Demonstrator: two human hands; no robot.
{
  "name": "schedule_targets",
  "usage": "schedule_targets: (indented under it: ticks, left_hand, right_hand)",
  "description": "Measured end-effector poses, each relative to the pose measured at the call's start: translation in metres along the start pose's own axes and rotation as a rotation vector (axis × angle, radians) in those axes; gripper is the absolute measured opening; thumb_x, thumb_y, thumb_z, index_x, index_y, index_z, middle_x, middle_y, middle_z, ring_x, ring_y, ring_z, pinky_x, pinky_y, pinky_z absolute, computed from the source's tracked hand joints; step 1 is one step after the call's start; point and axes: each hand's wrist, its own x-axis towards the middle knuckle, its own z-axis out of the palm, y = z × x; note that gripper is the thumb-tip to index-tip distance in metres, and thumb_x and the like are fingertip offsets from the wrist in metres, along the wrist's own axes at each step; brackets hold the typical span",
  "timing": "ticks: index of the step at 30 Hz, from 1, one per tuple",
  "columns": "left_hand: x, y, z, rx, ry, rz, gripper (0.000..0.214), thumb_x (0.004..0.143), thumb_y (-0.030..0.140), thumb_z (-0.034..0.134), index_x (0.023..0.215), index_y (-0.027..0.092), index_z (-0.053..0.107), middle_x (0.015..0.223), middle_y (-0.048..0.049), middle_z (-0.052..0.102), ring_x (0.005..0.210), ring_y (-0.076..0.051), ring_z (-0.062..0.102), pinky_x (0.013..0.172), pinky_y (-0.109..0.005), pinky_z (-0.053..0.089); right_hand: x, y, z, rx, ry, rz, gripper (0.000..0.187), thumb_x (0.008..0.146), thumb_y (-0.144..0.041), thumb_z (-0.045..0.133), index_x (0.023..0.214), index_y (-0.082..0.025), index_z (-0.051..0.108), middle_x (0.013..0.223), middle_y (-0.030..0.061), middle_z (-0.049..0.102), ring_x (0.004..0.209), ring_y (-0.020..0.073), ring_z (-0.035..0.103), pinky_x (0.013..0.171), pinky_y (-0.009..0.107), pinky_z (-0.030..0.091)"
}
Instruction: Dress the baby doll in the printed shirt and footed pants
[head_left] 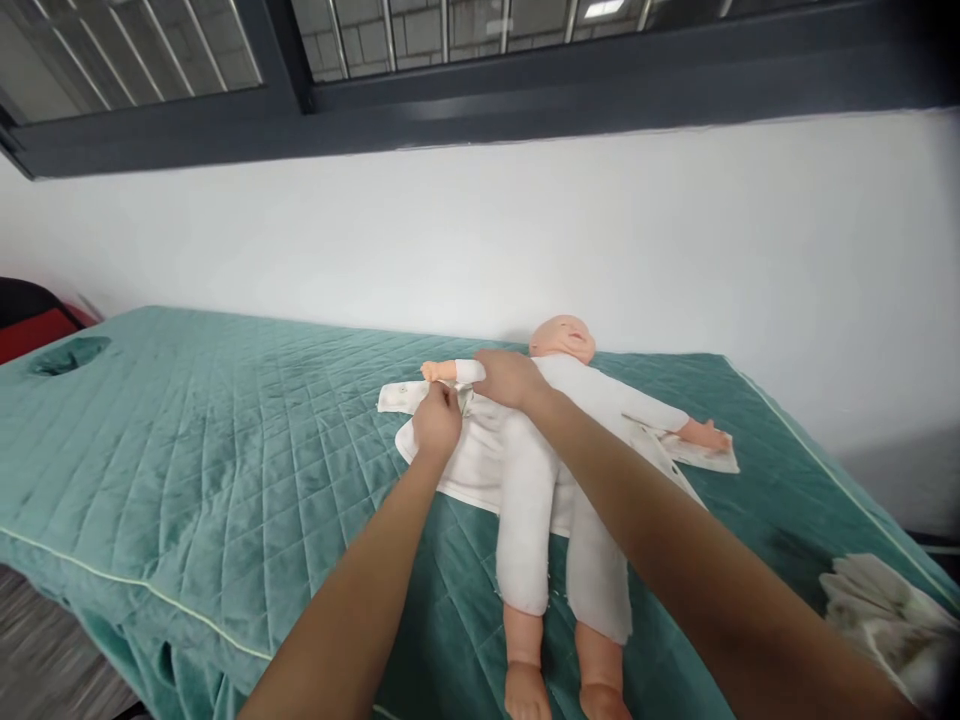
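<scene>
A baby doll (589, 385) with a white cloth body lies on its back, its head by the wall. Under it a white baby shirt (480, 465) is spread out, one sleeve reaching left and the other right. My right hand (514, 378) is closed round the doll's arm on the left side, just above the bare forearm. Below that arm, my left hand (437, 420) pinches the shirt near the left sleeve; the fingertips are partly hidden. The doll's other arm rests stretched out over the right sleeve.
A green quilted cover (225, 450) lies over the bed, which has a hole at its far left end. Crumpled white cloth (885, 610) lies at the lower right. Behind stand a white wall (337, 240) and a dark window frame (525, 100). Something red and black (34, 325) is at the left edge.
</scene>
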Motion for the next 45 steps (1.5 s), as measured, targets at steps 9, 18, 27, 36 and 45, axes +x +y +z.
schedule_targets:
  ticks: [9,18,27,36,45]
  left_hand:
    - [0.009,-0.019,0.002,-0.526,0.164,-0.060,0.004,0.088,0.023,0.048,0.087,0.020,0.051,0.091,-0.0011,0.065,0.083,-0.013,0.059,0.077,-0.024,0.048]
    - [0.000,-0.014,-0.003,-0.486,0.282,-0.108,0.011,0.096,0.028,0.045,0.088,0.022,0.048,0.084,-0.0005,0.059,0.082,-0.015,0.057,0.081,-0.029,0.047]
    - [-0.017,0.001,-0.004,0.003,-0.016,0.270,0.019,0.101,0.033,0.041,0.097,0.023,0.057,0.094,-0.0047,0.068,0.088,-0.020,0.063,0.080,-0.032,0.045]
    - [-0.017,0.000,-0.002,0.184,0.235,0.124,0.032,0.093,0.029,0.055,0.123,0.017,0.056,0.128,-0.0150,0.059,0.124,-0.030,0.051,0.102,-0.044,0.042]
    - [-0.029,0.006,-0.010,0.331,0.207,0.068,0.019,0.095,0.028,0.052,0.106,0.019,0.064,0.122,-0.0126,0.064,0.119,-0.031,0.053,0.098,-0.048,0.041]
  right_hand:
    - [-0.011,0.003,0.000,0.087,0.052,-0.131,0.046,0.096,-0.063,0.047,0.113,-0.024,0.067,0.115,0.0072,0.071,0.104,0.0258,0.065,0.086,0.035,0.044]
    - [-0.004,-0.001,0.004,-0.091,-0.067,-0.066,0.061,0.094,-0.071,0.043,0.100,-0.019,0.073,0.107,0.0140,0.074,0.100,0.0301,0.067,0.091,0.042,0.044]
    - [-0.001,-0.012,0.016,-0.150,-0.019,-0.037,0.038,0.096,-0.046,0.052,0.110,-0.016,0.072,0.113,0.0174,0.072,0.106,0.0317,0.065,0.097,0.045,0.041]
    - [-0.029,-0.014,0.002,-0.091,0.146,0.034,0.038,0.100,-0.036,0.044,0.126,-0.016,0.064,0.125,0.0149,0.068,0.117,0.0318,0.060,0.101,0.045,0.041]
    - [-0.131,0.064,0.008,0.477,0.682,0.499,0.041,0.089,-0.040,0.043,0.110,-0.018,0.071,0.118,0.0120,0.070,0.114,0.0282,0.061,0.104,0.042,0.044]
